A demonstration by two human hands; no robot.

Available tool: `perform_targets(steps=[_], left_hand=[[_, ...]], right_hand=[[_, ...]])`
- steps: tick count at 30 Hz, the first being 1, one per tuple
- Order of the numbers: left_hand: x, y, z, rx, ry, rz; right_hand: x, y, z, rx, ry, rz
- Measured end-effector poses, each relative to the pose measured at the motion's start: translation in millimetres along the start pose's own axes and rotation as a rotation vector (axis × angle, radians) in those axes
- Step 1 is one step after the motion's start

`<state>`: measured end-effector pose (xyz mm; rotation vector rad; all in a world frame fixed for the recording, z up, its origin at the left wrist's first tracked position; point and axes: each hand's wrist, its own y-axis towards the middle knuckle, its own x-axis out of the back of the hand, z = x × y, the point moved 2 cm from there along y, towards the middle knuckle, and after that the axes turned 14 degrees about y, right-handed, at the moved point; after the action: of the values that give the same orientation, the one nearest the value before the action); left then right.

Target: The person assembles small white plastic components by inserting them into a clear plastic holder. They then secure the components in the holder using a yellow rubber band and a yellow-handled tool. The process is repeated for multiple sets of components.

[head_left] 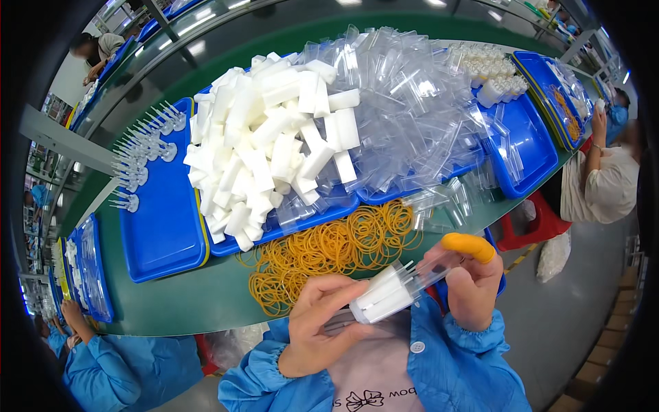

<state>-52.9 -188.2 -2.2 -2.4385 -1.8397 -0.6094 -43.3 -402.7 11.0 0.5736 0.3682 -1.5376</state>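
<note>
My left hand (319,326) is closed around a bundle of white foam blocks (386,294), held tilted in front of my chest. Thin pale stems poke out of the bundle's upper right end. My right hand (473,278) wears an orange finger cot (468,246) and pinches a clear plastic piece (434,269) that lies against that end of the bundle. Whether this piece is a flat sheet or a sleeve, I cannot tell. Just beyond my hands, many yellow rubber bands (329,244) lie heaped on the green table (171,309).
Past the bands, blue trays (161,240) hold a tall pile of white foam blocks (268,130) and many clear plastic pieces (412,103). Clear stemmed parts (141,154) stand at the left, bundled pieces (498,86) at the far right. Co-workers sit on both sides, near a red stool (532,226).
</note>
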Motion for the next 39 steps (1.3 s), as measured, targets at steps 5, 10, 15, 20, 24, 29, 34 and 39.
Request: perform_targets(steps=[5,10,15,20,24,29,34,39], left_hand=[[1,5,-13,-0.076,0.125,0.043],[0,6,-23,-0.058,0.171,0.070],[-3,7,-19,-0.091,0.149,0.137],[-7,4,-13,-0.086,0.056,0.137],[-11,6,-1,0.102,-0.264,0.035],[-20,11,-2,0.593,-0.998,0.443],[-20,6,2,0.705,-1.174,0.646],[-17,1,3,0.644,-1.282,0.596]], right_hand=[[2,-2,-1,0.007,0.039,0.003],[0,-3,2,0.022,0.052,0.001],[-3,-7,7,0.052,0.018,0.025],[-1,-8,7,0.082,-0.044,0.085],[-1,7,8,0.191,-0.196,0.186],[-2,10,2,-0.005,-0.199,0.295],[-16,5,1,-0.008,-0.298,0.322],[-35,2,6,-0.025,-0.612,0.650]])
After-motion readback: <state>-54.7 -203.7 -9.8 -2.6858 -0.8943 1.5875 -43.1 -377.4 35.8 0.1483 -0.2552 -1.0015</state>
